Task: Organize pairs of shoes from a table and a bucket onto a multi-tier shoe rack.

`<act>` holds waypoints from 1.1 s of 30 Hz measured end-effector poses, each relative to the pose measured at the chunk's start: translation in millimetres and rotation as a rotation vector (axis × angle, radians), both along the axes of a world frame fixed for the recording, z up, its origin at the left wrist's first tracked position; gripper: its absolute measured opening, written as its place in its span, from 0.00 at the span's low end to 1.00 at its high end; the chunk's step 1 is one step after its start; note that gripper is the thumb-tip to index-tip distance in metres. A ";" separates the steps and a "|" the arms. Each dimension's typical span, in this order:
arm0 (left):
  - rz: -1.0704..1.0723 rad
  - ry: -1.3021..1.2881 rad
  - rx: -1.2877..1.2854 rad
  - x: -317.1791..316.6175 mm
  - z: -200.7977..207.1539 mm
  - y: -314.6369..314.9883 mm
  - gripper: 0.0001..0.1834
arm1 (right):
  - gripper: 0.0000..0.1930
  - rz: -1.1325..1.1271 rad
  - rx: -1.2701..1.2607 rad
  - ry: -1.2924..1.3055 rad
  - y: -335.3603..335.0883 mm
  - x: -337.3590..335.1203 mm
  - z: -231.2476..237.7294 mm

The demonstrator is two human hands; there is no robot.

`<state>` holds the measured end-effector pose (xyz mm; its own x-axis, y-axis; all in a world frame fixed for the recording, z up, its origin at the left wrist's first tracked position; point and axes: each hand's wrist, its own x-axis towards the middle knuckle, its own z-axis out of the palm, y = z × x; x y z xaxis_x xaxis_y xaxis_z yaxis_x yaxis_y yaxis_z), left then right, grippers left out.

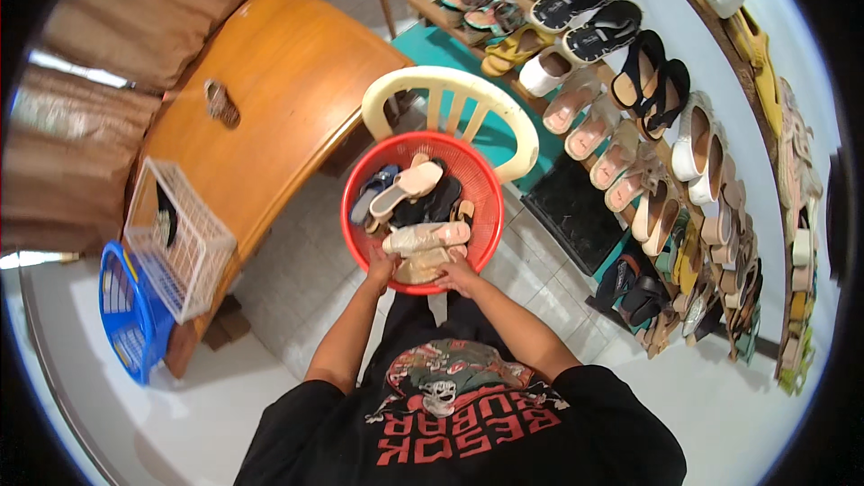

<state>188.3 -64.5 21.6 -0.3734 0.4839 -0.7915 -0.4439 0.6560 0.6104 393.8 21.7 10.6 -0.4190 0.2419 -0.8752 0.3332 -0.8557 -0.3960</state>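
Pair of pale pink flat sandals in crinkly clear plastic (pixel 426 238) lies crosswise btwn the two hands, at the near side of a round red perforated plastic basket (pixel 489 201); one sandal just beyond the fingertips, the other right btwn the hands. L hand (pixel 382 265) is at the sandals' L end, fingers curled; can't tell if it grips the plastic, the basket rim or both. R hand (pixel 458 274) is at the R end, seemingly pinching the nearer sandal btwn thumb & fingers. Step in hand, as I judge it: handling this wrapped pair w/ both hands at the basket's near edge; next move prob. calls for a firm hold on both ends so the slick wrap doesn't slip & the two sandals stay tog. Just beyond the hands, same basket: a beige open-toe slide sandal (pixel 416 182) on top of dark footwear, plus a blue-grey strappy sandal (pixel 364 203) ahead of L hand. Past the basket, a cream plastic chair w/ slatted curved back (pixel 524 148). Well L of L hand: an orange-brown wooden table (pixel 288 63) w/ a lone brown woven sandal (pixel 220 104), a white plastic lattice crate (pixel 186 247) & a blue plastic basket (pixel 160 342) by its near end. Well R of R hand: rows of sandals & flats on shelves, incl. white low-cut flats (pixel 690 146)
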 end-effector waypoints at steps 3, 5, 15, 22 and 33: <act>-0.071 -0.178 -0.243 -20.5 -25.9 14.4 0.56 | 0.46 0.015 0.041 -0.100 -15.4 -18.8 -28.4; -0.031 -0.217 -0.256 -26.9 -37.6 23.9 0.46 | 0.48 -0.002 0.055 -0.214 -21.6 -29.5 -58.6; -0.247 -0.315 0.063 -26.8 -17.2 56.1 0.24 | 0.35 -0.118 0.845 -0.753 -32.3 -21.9 -39.3; -0.326 -0.537 0.359 -41.9 64.1 70.0 0.32 | 0.12 -0.816 0.459 -0.027 -3.6 -1.8 21.3; -0.514 -0.493 0.455 -23.7 157.5 100.9 0.40 | 0.17 -1.110 0.534 0.580 50.3 -32.2 140.1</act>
